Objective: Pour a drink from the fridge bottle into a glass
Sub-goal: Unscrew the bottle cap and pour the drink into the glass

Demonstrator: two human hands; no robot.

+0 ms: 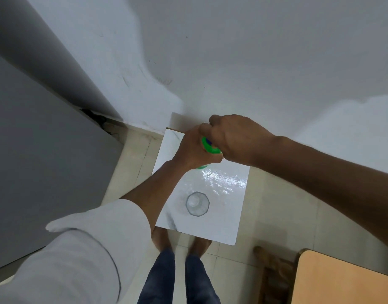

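Observation:
A green bottle stands at the far side of a small white table, mostly hidden by my hands. My left hand grips the bottle's body from the left. From above, my right hand curls over the bottle's top, which I cannot see. An empty clear faceted glass stands upright on the table, nearer to me and apart from both hands.
A grey fridge fills the left side. The white wall runs just behind the table. At the lower right there is a tan wooden tabletop with a wooden stool beside it. My feet stand at the table's near edge.

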